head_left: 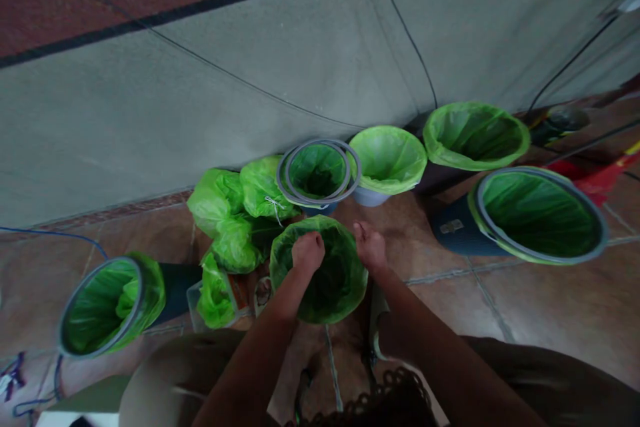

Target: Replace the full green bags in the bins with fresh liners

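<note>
Between my knees stands a bin lined with a green bin liner [333, 290], its liner folded out over the rim. My left hand [309, 253] is closed in a fist above the left part of the opening. My right hand [371, 247] is closed at the right edge of the rim, fingertips curled together. Whatever either hand holds is too small or hidden to make out. Just behind this bin is another lined bin with two grey rings [356, 173] on top. Beside it stands a pale lined bin [390, 157].
Filled green bags [220, 203] lie against the wall, near a clear plastic box [195, 307]. A tipped lined bin [140, 310] is at left. At right are a dark lined bin [475, 137], a blue lined bin [455, 227] and a red dustpan-like object [595, 183]. Cables run down the wall.
</note>
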Motion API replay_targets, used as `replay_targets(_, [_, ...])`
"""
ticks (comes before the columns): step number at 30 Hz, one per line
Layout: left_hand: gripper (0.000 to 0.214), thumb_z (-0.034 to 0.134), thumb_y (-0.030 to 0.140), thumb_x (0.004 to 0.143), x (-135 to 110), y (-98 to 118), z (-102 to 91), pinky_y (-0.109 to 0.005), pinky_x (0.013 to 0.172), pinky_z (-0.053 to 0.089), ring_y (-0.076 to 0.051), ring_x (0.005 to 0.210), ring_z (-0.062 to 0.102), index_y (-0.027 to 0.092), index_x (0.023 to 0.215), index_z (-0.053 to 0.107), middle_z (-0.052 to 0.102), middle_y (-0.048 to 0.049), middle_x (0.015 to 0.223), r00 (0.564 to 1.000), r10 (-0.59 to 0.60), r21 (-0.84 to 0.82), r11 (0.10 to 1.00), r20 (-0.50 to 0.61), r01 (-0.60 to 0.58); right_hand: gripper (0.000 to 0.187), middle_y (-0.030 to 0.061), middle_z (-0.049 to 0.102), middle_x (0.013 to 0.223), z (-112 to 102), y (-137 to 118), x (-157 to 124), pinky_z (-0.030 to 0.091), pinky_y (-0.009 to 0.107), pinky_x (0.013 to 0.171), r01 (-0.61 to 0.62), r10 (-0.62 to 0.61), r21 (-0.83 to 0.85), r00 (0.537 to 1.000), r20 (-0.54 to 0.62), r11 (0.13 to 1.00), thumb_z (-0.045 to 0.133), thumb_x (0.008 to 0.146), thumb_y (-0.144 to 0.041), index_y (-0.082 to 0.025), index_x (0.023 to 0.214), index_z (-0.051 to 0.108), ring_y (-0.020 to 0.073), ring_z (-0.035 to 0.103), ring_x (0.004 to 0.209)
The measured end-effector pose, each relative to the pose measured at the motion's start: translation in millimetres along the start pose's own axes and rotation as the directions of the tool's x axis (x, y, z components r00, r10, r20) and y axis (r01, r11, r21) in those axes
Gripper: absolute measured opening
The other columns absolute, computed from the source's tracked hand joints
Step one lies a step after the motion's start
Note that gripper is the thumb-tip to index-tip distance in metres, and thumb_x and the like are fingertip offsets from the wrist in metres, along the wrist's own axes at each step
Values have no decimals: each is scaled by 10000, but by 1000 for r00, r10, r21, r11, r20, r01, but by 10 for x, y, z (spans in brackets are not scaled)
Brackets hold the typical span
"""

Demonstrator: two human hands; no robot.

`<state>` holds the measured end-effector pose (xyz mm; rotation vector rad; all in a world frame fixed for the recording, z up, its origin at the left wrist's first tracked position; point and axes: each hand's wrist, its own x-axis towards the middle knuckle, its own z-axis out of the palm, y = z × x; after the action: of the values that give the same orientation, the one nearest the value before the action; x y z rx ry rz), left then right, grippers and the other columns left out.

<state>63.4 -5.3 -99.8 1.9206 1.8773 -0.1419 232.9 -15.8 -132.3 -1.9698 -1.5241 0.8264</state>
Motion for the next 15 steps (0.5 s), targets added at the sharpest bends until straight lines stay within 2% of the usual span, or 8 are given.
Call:
replay_targets(3, [358, 410, 269, 972, 196, -49, -209, -364, 1006, 449, -247, 1166, 594, 169, 1242, 624, 666, -133, 1206, 993, 25, -13, 1000, -115, -26, 424, 113, 726, 1091, 62, -119, 198, 458, 268, 886, 90, -86, -59, 994, 66, 994, 320, 1007, -351, -155, 1103, 684, 204, 667, 1001])
replay_targets(5, [340, 428, 272, 970, 345, -84, -289, -339, 1054, 410, -214, 1202, 563, 212, 1244, 621, 652, -83, 1257, 981, 119, -24, 992, -155, -124, 396, 95, 730, 1091, 122, -183, 283, 456, 258, 873, 146, -127, -103, 977, 170, 984, 341, 1006, -337, -179, 1107, 690, 196, 671, 983])
replay_targets(7, [306, 444, 295, 968, 465, -133, -309, -330, 1051, 408, -200, 1156, 585, 221, 1174, 658, 679, -60, 1207, 957, 263, -9, 964, -122, -266, 383, 87, 732, 1091, 175, -216, 317, 456, 251, 862, 180, -137, -149, 956, 261, 972, 348, 1006, -324, -196, 1121, 690, 189, 674, 969])
replay_targets(9, [304, 435, 335, 974, 539, -196, -284, -327, 1011, 432, -198, 1082, 620, 218, 1108, 682, 707, -57, 1124, 933, 358, 19, 934, -35, -357, 370, 90, 729, 1102, 214, -214, 317, 459, 254, 855, 198, -132, -192, 942, 309, 961, 366, 1001, -324, -207, 1153, 681, 196, 674, 973])
replay_targets(11, [318, 420, 372, 979, 573, -263, -245, -318, 975, 448, -196, 1046, 635, 222, 1095, 676, 713, -55, 1085, 929, 368, 54, 928, 35, -369, 352, 99, 729, 1098, 237, -191, 303, 463, 266, 851, 214, -128, -228, 932, 339, 950, 401, 987, -319, -209, 1196, 662, 214, 674, 986])
replay_targets(15, [259, 474, 331, 957, 576, -345, -212, -311, 964, 450, -202, 1094, 621, 230, 1136, 632, 685, -59, 1154, 937, 337, 105, 933, 89, -345, 307, 107, 745, 981, 253, -153, 290, 475, 273, 803, 200, -90, -274, 926, 366, 941, 489, 935, -260, -178, 1173, 666, 228, 686, 932])
